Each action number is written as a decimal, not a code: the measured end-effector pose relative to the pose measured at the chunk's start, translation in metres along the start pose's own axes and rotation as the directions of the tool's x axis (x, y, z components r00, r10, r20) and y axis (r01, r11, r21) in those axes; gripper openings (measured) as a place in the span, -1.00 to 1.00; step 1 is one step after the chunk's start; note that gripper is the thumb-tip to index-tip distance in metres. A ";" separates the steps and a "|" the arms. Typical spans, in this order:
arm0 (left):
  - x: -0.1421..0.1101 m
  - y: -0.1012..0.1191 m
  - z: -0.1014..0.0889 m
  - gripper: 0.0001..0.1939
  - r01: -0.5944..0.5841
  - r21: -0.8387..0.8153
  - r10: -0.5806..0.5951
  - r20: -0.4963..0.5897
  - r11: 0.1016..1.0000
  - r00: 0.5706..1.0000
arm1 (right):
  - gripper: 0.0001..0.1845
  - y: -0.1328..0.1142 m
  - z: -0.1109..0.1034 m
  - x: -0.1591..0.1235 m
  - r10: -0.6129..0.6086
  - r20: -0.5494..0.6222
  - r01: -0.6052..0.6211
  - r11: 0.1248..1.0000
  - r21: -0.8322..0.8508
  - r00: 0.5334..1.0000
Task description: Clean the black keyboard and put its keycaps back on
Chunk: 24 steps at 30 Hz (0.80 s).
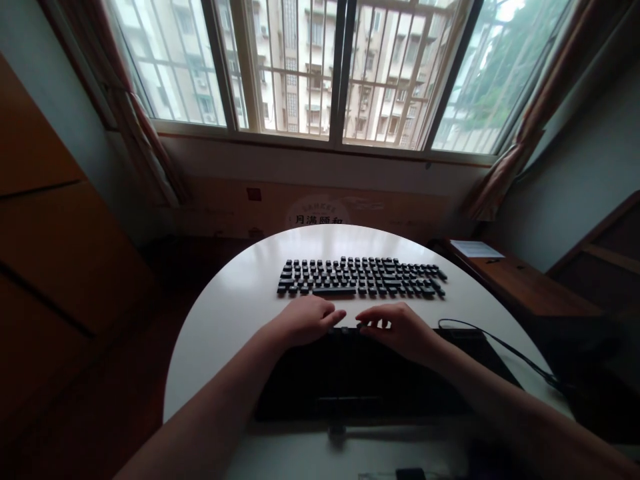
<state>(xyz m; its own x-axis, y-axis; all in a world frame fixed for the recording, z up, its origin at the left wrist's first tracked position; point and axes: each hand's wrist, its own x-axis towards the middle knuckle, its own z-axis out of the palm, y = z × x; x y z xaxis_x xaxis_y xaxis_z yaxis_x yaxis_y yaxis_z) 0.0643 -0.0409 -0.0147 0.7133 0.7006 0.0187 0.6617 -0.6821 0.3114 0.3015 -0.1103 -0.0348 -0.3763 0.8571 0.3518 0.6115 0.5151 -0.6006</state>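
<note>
A black keyboard (370,380) lies on the white round table, mostly dark, with a few keycaps (345,330) along its far edge. My right hand (400,328) is over that far edge, thumb and fingers pinched on a small black keycap (361,325). Over the upper left part of the keyboard rests my left hand (307,320), its fingers stretched toward the right hand and holding nothing that I can see. Beyond both hands, many loose black keycaps (370,273) are laid out in rows, a long space bar (334,291) among them.
The white table (215,340) has a rounded far edge. A black cable (520,350) runs from the keyboard over the table's right side. Blurred small items (410,473) lie at the near edge. A wooden desk (530,280) with a paper (475,249) stands at right.
</note>
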 end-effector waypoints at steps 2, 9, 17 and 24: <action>-0.001 -0.006 -0.005 -0.45 0.014 -0.047 -0.016 -0.053 0.999 0.998 | -0.85 0.001 0.008 0.000 -0.017 -0.034 0.017 1.000 -0.002 0.999; 0.001 -0.039 -0.007 -0.42 0.045 -0.261 -0.119 -0.272 0.964 0.955 | -0.93 0.008 0.019 -0.003 -0.021 -0.067 0.016 0.997 -0.076 0.998; 0.002 -0.041 -0.002 -0.42 0.005 -0.358 -0.122 -0.306 0.934 0.944 | -0.93 0.008 0.024 -0.004 -0.067 -0.104 0.059 0.995 -0.085 0.992; 0.003 -0.039 -0.003 -0.42 -0.023 -0.344 -0.085 -0.296 0.939 0.952 | -0.94 0.001 0.025 -0.003 -0.164 -0.097 0.142 0.970 -0.198 0.982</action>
<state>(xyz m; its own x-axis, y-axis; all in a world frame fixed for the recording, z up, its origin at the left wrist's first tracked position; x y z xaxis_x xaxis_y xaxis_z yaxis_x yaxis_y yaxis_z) 0.0401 -0.0116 -0.0239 0.5542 0.7866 0.2722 0.5250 -0.5841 0.6190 0.2859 -0.1131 -0.0538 -0.4024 0.7581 0.5132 0.6775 0.6236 -0.3900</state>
